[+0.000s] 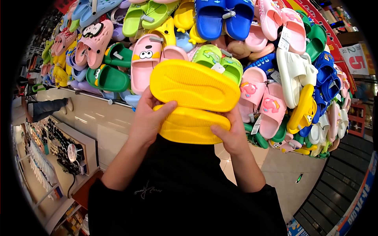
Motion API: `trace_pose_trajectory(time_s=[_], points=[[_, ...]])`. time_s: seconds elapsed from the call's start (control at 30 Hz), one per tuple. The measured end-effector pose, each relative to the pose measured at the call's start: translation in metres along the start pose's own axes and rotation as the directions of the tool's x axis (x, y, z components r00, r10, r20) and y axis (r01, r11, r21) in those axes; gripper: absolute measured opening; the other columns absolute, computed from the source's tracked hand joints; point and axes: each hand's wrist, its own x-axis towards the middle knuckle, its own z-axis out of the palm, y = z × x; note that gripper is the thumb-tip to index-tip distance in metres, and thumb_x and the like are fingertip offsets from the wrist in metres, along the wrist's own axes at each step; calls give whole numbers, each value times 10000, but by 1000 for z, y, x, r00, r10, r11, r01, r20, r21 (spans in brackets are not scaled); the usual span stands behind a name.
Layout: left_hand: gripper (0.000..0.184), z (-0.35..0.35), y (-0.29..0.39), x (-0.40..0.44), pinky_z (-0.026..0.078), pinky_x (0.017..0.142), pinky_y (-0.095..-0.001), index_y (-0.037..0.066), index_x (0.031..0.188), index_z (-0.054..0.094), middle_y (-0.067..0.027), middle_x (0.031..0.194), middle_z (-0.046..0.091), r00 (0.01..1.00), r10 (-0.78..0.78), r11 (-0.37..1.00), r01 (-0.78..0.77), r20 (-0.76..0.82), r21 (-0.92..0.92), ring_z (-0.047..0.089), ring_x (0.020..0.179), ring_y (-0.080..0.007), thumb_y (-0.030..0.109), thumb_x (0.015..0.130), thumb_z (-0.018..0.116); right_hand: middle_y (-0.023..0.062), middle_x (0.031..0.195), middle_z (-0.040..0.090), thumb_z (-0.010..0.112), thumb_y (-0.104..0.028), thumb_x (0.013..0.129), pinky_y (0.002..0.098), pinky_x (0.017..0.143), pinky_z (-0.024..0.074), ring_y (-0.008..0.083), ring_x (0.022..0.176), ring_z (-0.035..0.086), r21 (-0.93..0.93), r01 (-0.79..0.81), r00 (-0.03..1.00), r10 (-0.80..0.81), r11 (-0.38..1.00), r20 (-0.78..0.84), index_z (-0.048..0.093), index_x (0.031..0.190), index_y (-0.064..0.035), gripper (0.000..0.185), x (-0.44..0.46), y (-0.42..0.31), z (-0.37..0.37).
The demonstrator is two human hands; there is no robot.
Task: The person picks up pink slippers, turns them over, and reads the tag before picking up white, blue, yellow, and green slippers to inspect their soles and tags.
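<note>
A pair of yellow slippers (197,84) is held up between my two hands, with the ribbed soles facing me. One slipper lies above the other, close together. My left hand (151,114) grips the pair at the left ends, its thumb laid across the sole near the gap. On the right side my right hand (232,131) grips them too, thumb pressed on the lower sole. The fingers of both hands are mostly hidden behind the slippers. Just beyond are a pink slipper (142,74) with cartoon eyes and a pair of light green slippers (206,55).
A heaped display of colourful slippers fills the far side, with blue slippers (207,23), white slippers (289,74) and green slippers (114,78). A price sign (356,59) hangs at right. At left, a person in jeans (47,108) stands in the aisle near a shelf unit (78,145).
</note>
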Motion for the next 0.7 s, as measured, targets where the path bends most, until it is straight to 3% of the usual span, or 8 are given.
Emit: trace_pose_trajectory(time_s=[0.07,0.2,0.37,0.47,0.53,0.57,0.63,0.7], points=[[604,-2,-11,0,433,1057,-328,9,1422,427,-90,1338,567,999,38,999,-38,26,5,563,1204,-183,-4,875,686,99,1335,554,676,-62,917,329,1023,444,174,1219,542,105,-24,981,44,994,-188,379,1440,-15,603,-3,9,-1],[550,-8,-28,-2,386,1090,-332,14,1436,412,-80,1359,554,999,24,997,-20,48,-80,528,1246,-172,47,929,621,71,1223,644,633,-34,948,294,1003,453,151,1116,608,0,-75,967,72,997,-246,550,1307,21,373,-9,7,-5],[443,-22,-28,7,459,880,-229,39,1403,463,-49,1246,567,997,-12,962,-10,77,273,559,1067,-93,57,978,585,93,1216,654,645,20,914,303,998,461,156,1114,613,56,-54,938,70,997,-340,582,1267,41,359,0,-8,-11],[473,-39,-16,28,471,843,-253,47,1409,481,-52,1260,565,986,149,905,-169,81,390,556,1052,-111,96,962,628,93,1220,651,658,27,897,304,976,480,170,1108,619,-69,87,877,-110,994,-468,577,1264,52,376,13,-30,-17],[433,-50,-6,44,482,852,-270,46,1376,519,-66,1237,593,971,229,854,-235,69,465,571,1056,-128,108,961,629,97,1158,662,707,18,845,300,911,509,198,1040,647,-483,148,751,-415,863,-513,627,1201,21,365,21,-49,-13],[411,-53,1,52,484,858,-272,46,1358,539,-73,1233,607,964,257,818,-256,69,515,586,1041,-139,109,962,628,97,1158,662,707,18,845,300,911,509,198,1040,647,-492,155,740,-431,857,-516,627,1201,21,365,27,-56,-10],[387,-56,17,63,489,867,-286,40,1326,565,-83,1211,629,971,226,835,-234,78,498,605,1021,-151,121,955,638,119,1067,653,751,22,756,308,831,526,238,940,661,-976,102,660,-747,194,-80,675,1115,-15,369,43,-68,-5],[364,-61,25,74,494,876,-300,34,1294,591,-93,1189,652,979,189,852,-205,82,481,624,1001,-164,134,948,648,135,1069,618,769,-24,650,367,783,533,299,897,641,-999,36,707,-706,-14,35,696,1080,-56,438,58,-45,-16]])
